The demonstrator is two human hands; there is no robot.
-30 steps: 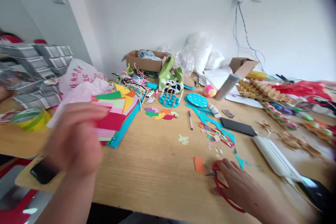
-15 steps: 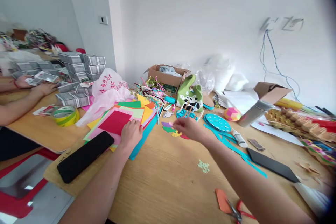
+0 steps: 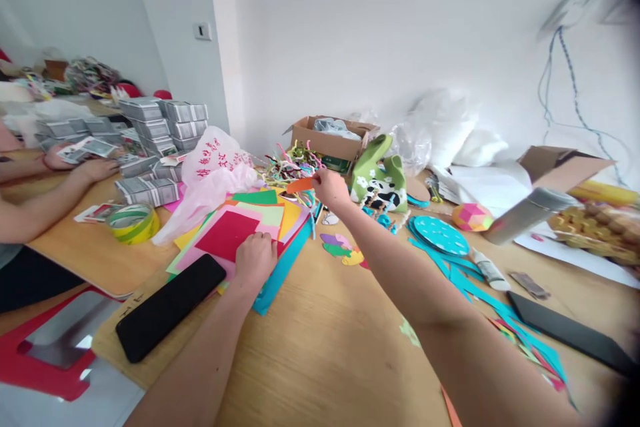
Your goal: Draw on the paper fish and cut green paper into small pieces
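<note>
My right hand reaches over the back of the pile, its fingers pinching an orange sheet that sticks out to the left. My left hand is closed, fingers curled on the right edge of the stack of coloured sheets. On top of that stack lie a red, a green and a yellow sheet among others. Small coloured cut-outs sit on the wooden table right of the stack. Beneath my right forearm, a pale green cut-out is partly hidden.
A black phone lies at front left, beside yellow-green tape. A green panda bag, cardboard box and fuzzy coloured stems stand behind. Blue discs, a grey bottle are at right. Another person's hands hold cards at left.
My right hand has moved left and away from me, from above the small cut-outs to the back of the pile, and now holds the orange sheet. The left hand stays on the stack. The view shifted slightly.
</note>
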